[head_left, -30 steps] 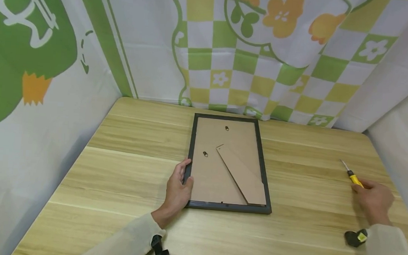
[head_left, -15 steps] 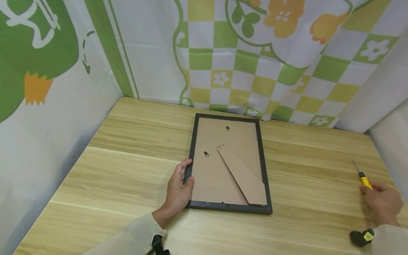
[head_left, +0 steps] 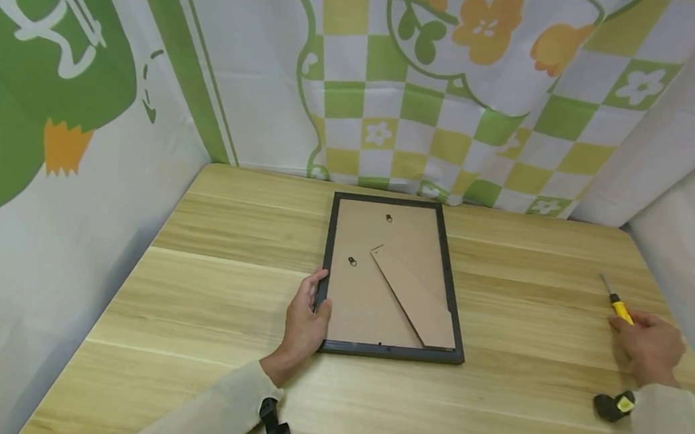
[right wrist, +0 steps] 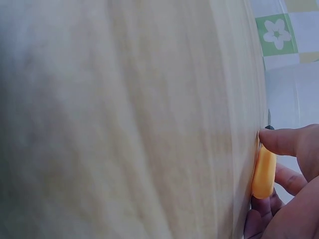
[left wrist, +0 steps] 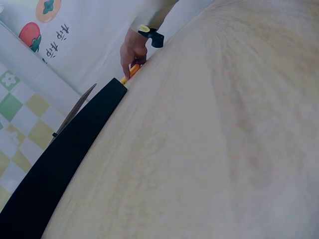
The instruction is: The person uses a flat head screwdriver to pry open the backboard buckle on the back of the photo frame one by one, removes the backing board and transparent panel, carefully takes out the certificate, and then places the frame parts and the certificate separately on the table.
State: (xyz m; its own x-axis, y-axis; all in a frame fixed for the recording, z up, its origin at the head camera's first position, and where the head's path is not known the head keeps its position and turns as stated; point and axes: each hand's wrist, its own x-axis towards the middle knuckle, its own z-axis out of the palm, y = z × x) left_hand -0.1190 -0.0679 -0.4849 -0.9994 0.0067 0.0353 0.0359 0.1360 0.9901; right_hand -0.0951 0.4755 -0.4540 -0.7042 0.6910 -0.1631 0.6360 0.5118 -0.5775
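A picture frame (head_left: 394,277) lies face down near the middle of a wooden table (head_left: 226,303), its brown backing board still seated inside the black rim, with the flat stand leg (head_left: 414,297) lying diagonally across it. The left hand (head_left: 307,318) rests at the frame's left edge near the lower corner, fingers curled round the rim and thumb on the board, steadying it. Well apart, by the table's right edge, the right hand (head_left: 650,346) has its fingers wrapped round the yellow handle of a screwdriver (head_left: 616,304), the metal tip pointing away from the person (the right wrist view shows thumb and fingers pinching the handle). By my reading the work is at its start: the tool is in hand, but nothing on the frame's back looks opened or loosened yet.
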